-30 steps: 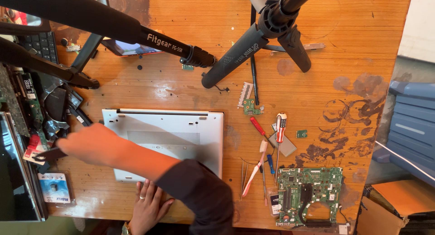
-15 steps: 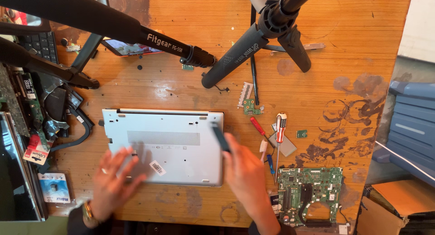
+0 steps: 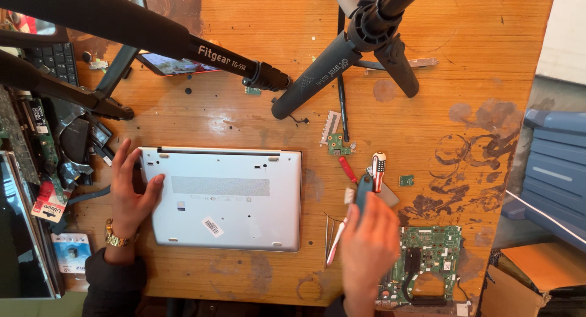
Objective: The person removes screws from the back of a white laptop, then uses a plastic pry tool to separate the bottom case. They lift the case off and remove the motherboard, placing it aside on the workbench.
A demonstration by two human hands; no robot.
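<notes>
Laptop (image 3: 223, 198), flipped underside-up at the middle of my wooden table (image 3: 256, 127), now steadied by my left hand (image 3: 131, 192), fingers spread flat on its edge, while my right hand (image 3: 366, 244) has moved off and closed around a blue-handled tool (image 3: 362, 192).

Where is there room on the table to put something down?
Bare wood lies above the laptop, under the tripod legs, and on the stained right side past the small chip. It is crowded beside the right hand with screwdrivers, and at the left edge by the left hand.
</notes>
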